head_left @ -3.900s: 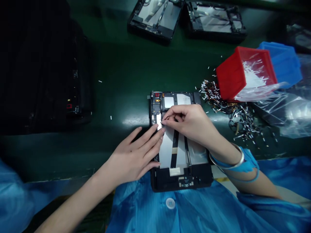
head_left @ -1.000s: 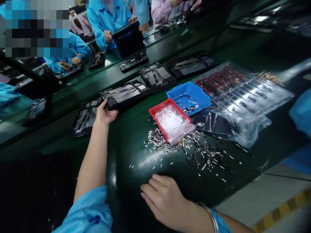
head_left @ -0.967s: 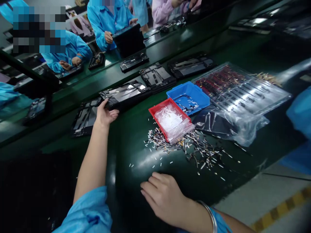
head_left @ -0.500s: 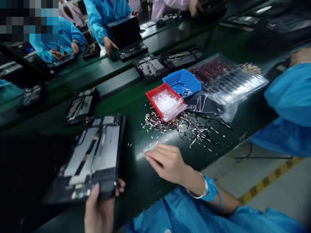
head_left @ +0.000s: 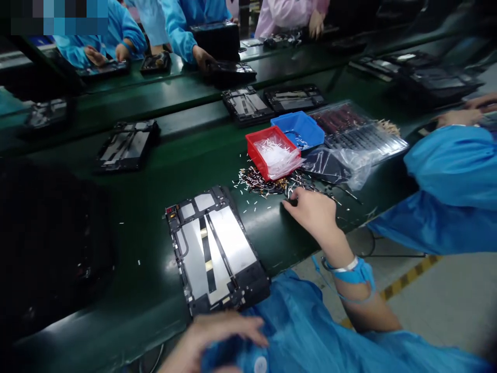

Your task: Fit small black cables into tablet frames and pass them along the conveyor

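Observation:
An opened tablet-like device lies on the green bench with its silver battery plates, black strips and flat cables facing up. My left hand is by its near edge, fingers stretched and curved, slightly blurred; nothing shows in its grasp. My right hand reaches to the near edge of a heap of small cables with white and gold ends. Its thumb and index finger are apart at the heap, while the other fingertips are hidden behind the hand.
Behind the heap stand a red bin of white pieces in plastic and a blue bin. Trays of parts lie to their right. More opened devices rest farther back. A co-worker's blue sleeve is at right; other people work across the bench.
The device has gone from my left hand's hold to lying on the bench, farther right. My left hand has let go. My right hand has moved from a pinch above the bench to the cable heap.

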Action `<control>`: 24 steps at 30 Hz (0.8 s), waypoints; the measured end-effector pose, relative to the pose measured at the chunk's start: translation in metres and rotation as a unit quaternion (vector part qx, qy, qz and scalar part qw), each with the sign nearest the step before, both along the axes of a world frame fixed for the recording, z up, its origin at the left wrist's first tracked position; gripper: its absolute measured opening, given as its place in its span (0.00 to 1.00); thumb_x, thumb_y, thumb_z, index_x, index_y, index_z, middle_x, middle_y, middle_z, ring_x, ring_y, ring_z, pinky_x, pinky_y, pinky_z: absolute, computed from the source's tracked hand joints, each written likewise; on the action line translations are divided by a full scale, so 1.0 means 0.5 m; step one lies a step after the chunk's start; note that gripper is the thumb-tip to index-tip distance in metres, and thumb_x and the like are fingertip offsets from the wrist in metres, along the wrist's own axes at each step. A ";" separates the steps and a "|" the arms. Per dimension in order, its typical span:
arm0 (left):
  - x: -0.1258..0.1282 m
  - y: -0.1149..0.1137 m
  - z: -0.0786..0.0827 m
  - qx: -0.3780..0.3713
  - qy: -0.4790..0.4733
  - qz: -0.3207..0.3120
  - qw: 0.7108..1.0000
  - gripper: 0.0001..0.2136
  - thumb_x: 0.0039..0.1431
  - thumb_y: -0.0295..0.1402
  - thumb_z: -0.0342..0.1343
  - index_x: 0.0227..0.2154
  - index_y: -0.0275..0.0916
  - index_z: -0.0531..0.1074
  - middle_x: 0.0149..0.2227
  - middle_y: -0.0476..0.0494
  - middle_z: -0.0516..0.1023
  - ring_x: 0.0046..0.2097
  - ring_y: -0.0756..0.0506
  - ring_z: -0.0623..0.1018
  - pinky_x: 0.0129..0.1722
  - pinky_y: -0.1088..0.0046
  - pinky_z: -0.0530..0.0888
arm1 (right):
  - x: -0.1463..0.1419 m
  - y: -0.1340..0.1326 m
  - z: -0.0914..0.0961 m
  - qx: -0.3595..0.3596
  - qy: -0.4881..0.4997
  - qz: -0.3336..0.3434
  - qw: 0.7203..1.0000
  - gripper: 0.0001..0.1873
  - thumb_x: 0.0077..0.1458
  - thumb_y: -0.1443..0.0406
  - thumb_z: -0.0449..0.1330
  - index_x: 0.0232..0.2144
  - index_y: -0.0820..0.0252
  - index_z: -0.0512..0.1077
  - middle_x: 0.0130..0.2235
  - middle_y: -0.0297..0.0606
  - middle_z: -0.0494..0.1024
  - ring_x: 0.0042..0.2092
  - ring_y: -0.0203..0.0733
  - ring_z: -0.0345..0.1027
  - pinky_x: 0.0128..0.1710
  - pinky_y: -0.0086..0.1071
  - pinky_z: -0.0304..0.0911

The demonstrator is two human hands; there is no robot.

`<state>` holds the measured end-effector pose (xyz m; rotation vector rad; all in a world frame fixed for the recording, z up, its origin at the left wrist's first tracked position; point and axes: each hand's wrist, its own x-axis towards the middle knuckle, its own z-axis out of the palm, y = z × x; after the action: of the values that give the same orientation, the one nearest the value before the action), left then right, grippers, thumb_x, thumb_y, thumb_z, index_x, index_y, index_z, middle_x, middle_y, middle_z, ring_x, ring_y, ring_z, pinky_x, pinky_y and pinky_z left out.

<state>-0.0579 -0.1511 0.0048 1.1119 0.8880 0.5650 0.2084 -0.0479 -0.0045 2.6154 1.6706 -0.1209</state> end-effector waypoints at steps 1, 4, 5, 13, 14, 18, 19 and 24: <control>-0.016 0.028 0.016 0.051 0.036 0.058 0.996 0.13 0.53 0.46 0.61 0.38 0.49 0.81 0.34 0.41 0.82 0.40 0.37 0.79 0.47 0.59 0.72 | -0.007 0.005 0.001 -0.019 -0.013 0.003 1.000 0.15 0.58 0.58 0.54 0.39 0.61 0.74 0.36 0.49 0.81 0.40 0.52 0.76 0.32 0.34 0.60; -0.046 0.125 0.041 0.119 0.082 0.189 0.971 0.10 0.52 0.41 0.63 0.37 0.47 0.80 0.34 0.43 0.82 0.40 0.39 0.79 0.45 0.63 0.74 | -0.013 0.016 0.007 -0.057 -0.028 0.001 0.998 0.16 0.58 0.63 0.51 0.41 0.65 0.74 0.38 0.53 0.81 0.42 0.54 0.76 0.35 0.35 0.63; -0.048 0.155 0.042 0.131 0.076 0.198 0.968 0.11 0.52 0.41 0.62 0.38 0.45 0.80 0.34 0.42 0.81 0.39 0.40 0.79 0.44 0.64 0.75 | -0.012 0.018 0.009 -0.064 -0.027 -0.001 0.998 0.16 0.57 0.64 0.50 0.40 0.64 0.75 0.39 0.53 0.81 0.43 0.54 0.76 0.36 0.35 0.63; 0.014 0.273 0.036 0.175 0.025 0.068 0.982 0.09 0.55 0.35 0.60 0.37 0.40 0.78 0.32 0.43 0.80 0.35 0.44 0.79 0.38 0.70 0.75 | -0.008 0.022 0.017 -0.079 -0.026 -0.025 0.996 0.17 0.56 0.61 0.51 0.37 0.62 0.77 0.39 0.52 0.81 0.44 0.55 0.76 0.37 0.37 0.65; 0.018 0.276 0.035 0.178 0.026 0.055 0.982 0.09 0.55 0.35 0.59 0.37 0.40 0.78 0.32 0.44 0.81 0.35 0.45 0.79 0.39 0.70 0.75 | -0.010 0.024 0.017 -0.080 -0.029 -0.023 0.996 0.17 0.56 0.61 0.51 0.38 0.62 0.77 0.39 0.52 0.81 0.44 0.55 0.76 0.36 0.36 0.64; 0.019 0.282 0.027 0.170 0.039 0.024 0.984 0.09 0.56 0.36 0.59 0.39 0.40 0.78 0.33 0.43 0.81 0.36 0.44 0.80 0.41 0.69 0.74 | -0.011 0.033 0.020 -0.084 -0.033 -0.023 0.996 0.14 0.53 0.65 0.53 0.35 0.62 0.78 0.37 0.51 0.81 0.42 0.52 0.76 0.33 0.33 0.62; 0.017 0.283 0.025 0.164 0.041 0.019 0.985 0.10 0.56 0.36 0.59 0.38 0.40 0.78 0.33 0.43 0.81 0.36 0.44 0.80 0.41 0.68 0.74 | -0.008 0.031 0.022 -0.077 -0.031 -0.027 0.996 0.14 0.52 0.64 0.53 0.34 0.61 0.78 0.36 0.49 0.81 0.41 0.51 0.77 0.32 0.33 0.61; 0.012 0.283 0.016 0.137 0.016 -0.001 0.990 0.10 0.55 0.36 0.58 0.38 0.38 0.77 0.33 0.42 0.81 0.36 0.44 0.80 0.40 0.67 0.73 | 0.009 -0.010 0.032 0.003 -0.052 -0.033 0.998 0.09 0.51 0.63 0.56 0.32 0.56 0.76 0.28 0.39 0.80 0.33 0.48 0.75 0.26 0.32 0.54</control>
<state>-0.0520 -0.0098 0.0127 1.3739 0.8539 0.6828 0.2129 -0.0528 0.0115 2.6328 1.5567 0.0176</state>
